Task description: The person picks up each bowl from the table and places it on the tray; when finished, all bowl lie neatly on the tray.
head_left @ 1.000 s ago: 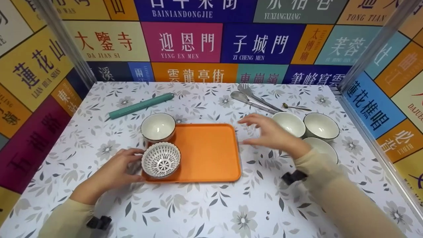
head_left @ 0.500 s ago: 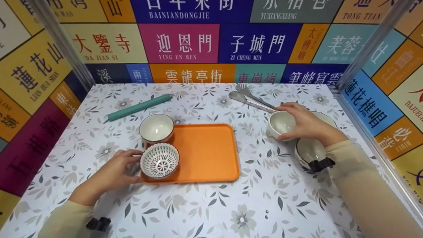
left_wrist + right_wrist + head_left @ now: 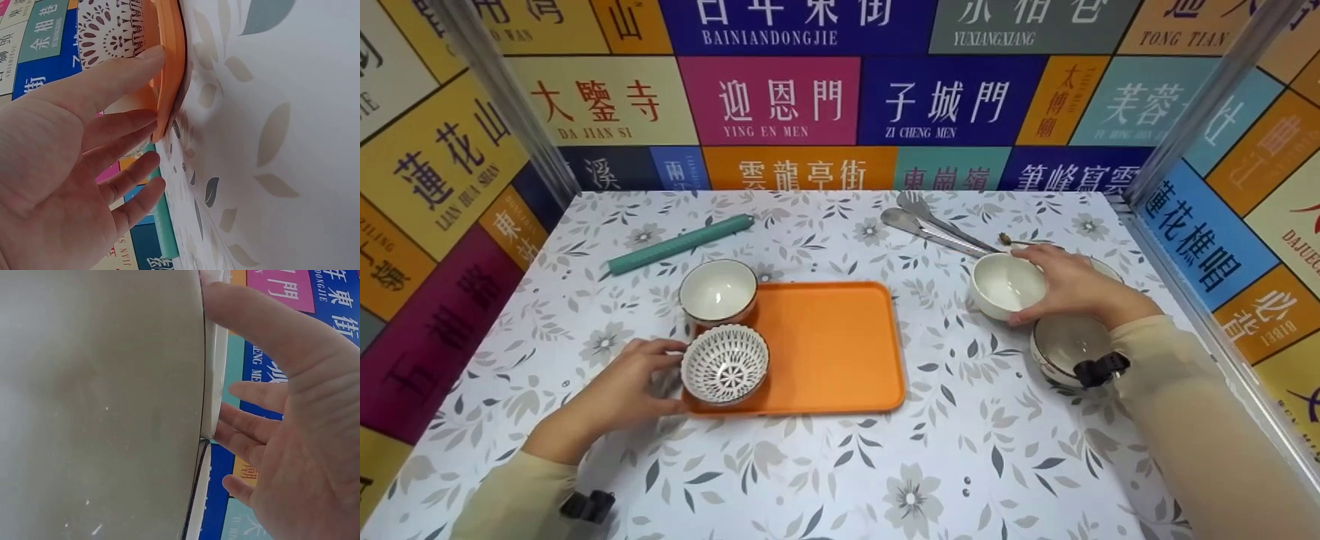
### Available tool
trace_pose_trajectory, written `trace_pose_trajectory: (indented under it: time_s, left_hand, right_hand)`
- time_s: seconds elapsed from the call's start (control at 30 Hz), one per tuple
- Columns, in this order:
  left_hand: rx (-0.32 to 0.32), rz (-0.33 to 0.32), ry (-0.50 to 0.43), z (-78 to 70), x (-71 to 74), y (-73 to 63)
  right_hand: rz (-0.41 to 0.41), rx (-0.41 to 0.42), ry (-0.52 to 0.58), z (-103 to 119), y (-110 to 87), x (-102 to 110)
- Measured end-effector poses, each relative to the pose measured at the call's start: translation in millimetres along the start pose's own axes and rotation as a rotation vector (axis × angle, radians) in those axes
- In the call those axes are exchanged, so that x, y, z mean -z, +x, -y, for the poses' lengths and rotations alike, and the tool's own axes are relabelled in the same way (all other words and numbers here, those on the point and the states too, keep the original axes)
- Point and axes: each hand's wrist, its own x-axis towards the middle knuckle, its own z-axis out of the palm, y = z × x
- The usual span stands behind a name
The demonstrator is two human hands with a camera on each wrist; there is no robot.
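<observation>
At the right, my right hand [image 3: 1076, 289] spans a white bowl [image 3: 997, 289] from its right side, thumb at the near rim and fingers at the far rim. In the right wrist view, thumb and fingers meet the white bowl's side [image 3: 218, 377], past the large dark-rimmed bowl [image 3: 101, 410] that fills the foreground. My left hand [image 3: 622, 390] touches the left edge of an orange tray [image 3: 840, 352] with extended fingers. In the left wrist view, its thumb [image 3: 129, 70] lies at the tray rim [image 3: 171, 67]. A black-and-white patterned bowl [image 3: 725, 365] and a plain-inside bowl [image 3: 718, 291] sit on the tray.
Another bowl [image 3: 1105, 270] is mostly hidden behind my right hand. A metal fork [image 3: 937, 216] and a metal spoon [image 3: 904, 221] lie at the back, a small slim utensil [image 3: 1020, 241] beside them. A long green stick [image 3: 679, 245] lies back left. Printed panels surround the table.
My right hand has moved from beside the tray rightward to the bowls, then slightly back toward the white bowl's right side. The left hand and tray have stayed put.
</observation>
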Motion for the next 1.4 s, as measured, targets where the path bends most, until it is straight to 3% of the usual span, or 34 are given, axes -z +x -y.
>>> trace_pose_trajectory:
  time_s: [0.37,0.7,0.97,1.4]
  left_hand:
    - [0.012,-0.001,0.037,-1.7,1.1,1.5]
    - [0.018,-0.005,0.044,-4.8,2.1,1.7]
    - [0.018,-0.002,0.061,-6.7,3.3,0.0]
    - [0.052,0.031,0.047,-8.4,5.3,1.9]
  right_hand:
    - [0.007,-0.038,0.115,-1,0.0,-2]
    - [-0.089,-0.016,0.116,12,1.0,-5]
    - [-0.123,0.120,0.132,42,0.8,-5]
    - [-0.169,0.182,0.238,113,14.1,-27]
